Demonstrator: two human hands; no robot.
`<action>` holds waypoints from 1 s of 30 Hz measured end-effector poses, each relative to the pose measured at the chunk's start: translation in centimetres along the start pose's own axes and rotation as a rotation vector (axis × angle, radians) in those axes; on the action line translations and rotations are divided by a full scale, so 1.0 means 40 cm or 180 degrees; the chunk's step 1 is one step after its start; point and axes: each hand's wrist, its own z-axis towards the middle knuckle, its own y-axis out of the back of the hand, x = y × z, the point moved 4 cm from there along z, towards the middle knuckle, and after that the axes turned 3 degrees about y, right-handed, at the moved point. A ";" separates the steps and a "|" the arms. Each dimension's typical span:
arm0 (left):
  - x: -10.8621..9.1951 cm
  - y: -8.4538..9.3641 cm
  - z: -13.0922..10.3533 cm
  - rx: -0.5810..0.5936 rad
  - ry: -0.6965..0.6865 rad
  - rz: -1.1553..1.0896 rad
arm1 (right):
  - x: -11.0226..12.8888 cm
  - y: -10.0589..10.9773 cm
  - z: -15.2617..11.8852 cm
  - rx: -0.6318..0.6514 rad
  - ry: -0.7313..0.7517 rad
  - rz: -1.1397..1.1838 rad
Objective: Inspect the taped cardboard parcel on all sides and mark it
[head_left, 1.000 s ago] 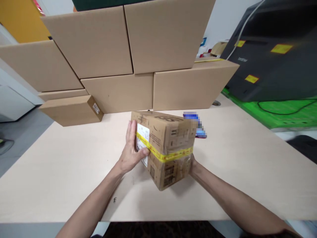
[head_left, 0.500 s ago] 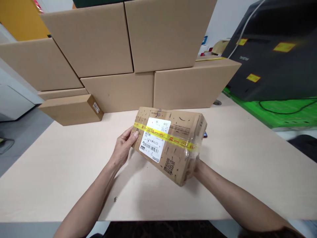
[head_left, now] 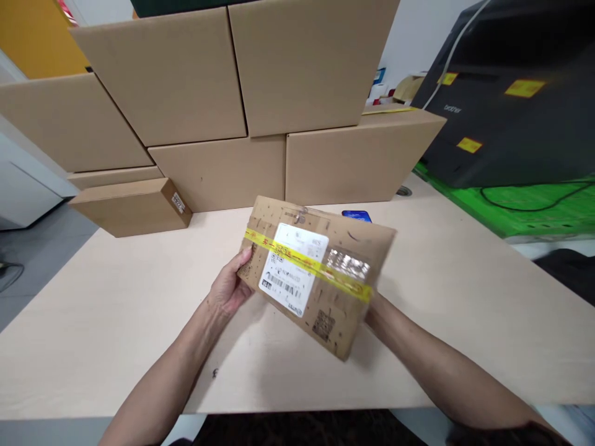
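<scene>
Above the table (head_left: 116, 322), taped parcel (head_left: 320, 260) gripped between left hand (head_left: 226, 288) and mostly hidden right hand (head_left: 374, 310)

Both bare forearms reach forward from the lower edge of the view and converge toward the middle. The left hand (head_left: 226, 288) is at the end of a nearly straight arm, wrist slightly bent, its fingers curled around the left end of the taped brown cardboard parcel (head_left: 316, 272) with the fingertips pressed on its edge. The right hand (head_left: 374, 308) is mostly hidden behind the parcel's right end; only the wrist and the heel of the hand show, pressed against it.
</scene>
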 end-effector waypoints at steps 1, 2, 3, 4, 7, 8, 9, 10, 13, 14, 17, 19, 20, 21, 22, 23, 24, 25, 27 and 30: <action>-0.013 0.003 0.001 -0.0142 -0.0118 -0.0005 | 0.006 -0.006 0.011 0.0011 -0.0207 0.0185; -0.027 0.007 0.002 -0.0293 -0.0243 0.0003 | 0.013 -0.012 0.021 0.0032 -0.0403 0.0363; -0.040 0.012 0.003 -0.0443 -0.0361 0.0027 | 0.021 -0.016 0.030 0.0064 -0.0522 0.0481; -0.051 0.017 0.004 -0.0585 -0.0466 0.0067 | 0.028 -0.018 0.037 0.0067 -0.0583 0.0564; -0.068 0.030 0.005 -0.0866 -0.0694 0.0249 | 0.037 -0.014 0.043 -0.0032 -0.0497 0.0609; -0.068 0.032 0.005 -0.0884 -0.0741 0.0321 | 0.035 -0.014 0.040 -0.0071 -0.0458 0.0584; -0.066 0.033 0.006 -0.0866 -0.0781 0.0400 | 0.032 -0.015 0.036 -0.0089 -0.0436 0.0543; -0.063 0.032 0.005 -0.0814 -0.0823 0.0492 | 0.028 -0.019 0.032 -0.0078 -0.0436 0.0508; -0.055 0.028 0.004 -0.0529 -0.1046 0.0842 | 0.021 -0.030 0.027 -0.0029 -0.0501 0.0603; -0.055 0.027 0.003 -0.0390 -0.1169 0.0983 | 0.022 -0.031 0.029 -0.0070 -0.0527 0.0702; -0.054 0.026 0.004 0.0063 -0.1568 0.1412 | 0.029 -0.027 0.037 -0.0315 -0.0720 0.1038; -0.055 0.033 0.006 0.0134 -0.1878 0.1719 | 0.031 -0.026 0.039 -0.0356 -0.0947 0.1214; -0.057 0.038 0.007 0.0072 -0.2041 0.1867 | 0.031 -0.028 0.039 -0.0315 -0.1041 0.1267; -0.058 0.042 0.008 -0.0017 -0.2195 0.1986 | 0.031 -0.031 0.038 -0.0249 -0.1099 0.1289; -0.060 0.045 0.009 -0.0104 -0.2326 0.2057 | 0.031 -0.035 0.036 -0.0175 -0.1113 0.1278; -0.062 0.047 0.009 -0.0164 -0.2411 0.2077 | 0.031 -0.039 0.035 -0.0105 -0.1086 0.1241; -0.063 0.048 0.010 -0.0196 -0.2448 0.2058 | 0.030 -0.042 0.033 -0.0048 -0.1030 0.1182; -0.064 0.047 0.010 -0.0209 -0.2454 0.2022 | 0.029 -0.044 0.032 -0.0015 -0.0954 0.1109; -0.067 0.045 0.007 -0.0270 -0.2463 0.2000 | 0.024 -0.046 0.031 -0.0019 -0.0768 0.0944; -0.074 0.044 -0.004 -0.0501 -0.2460 0.1988 | 0.014 -0.039 0.029 -0.0060 -0.0379 0.0633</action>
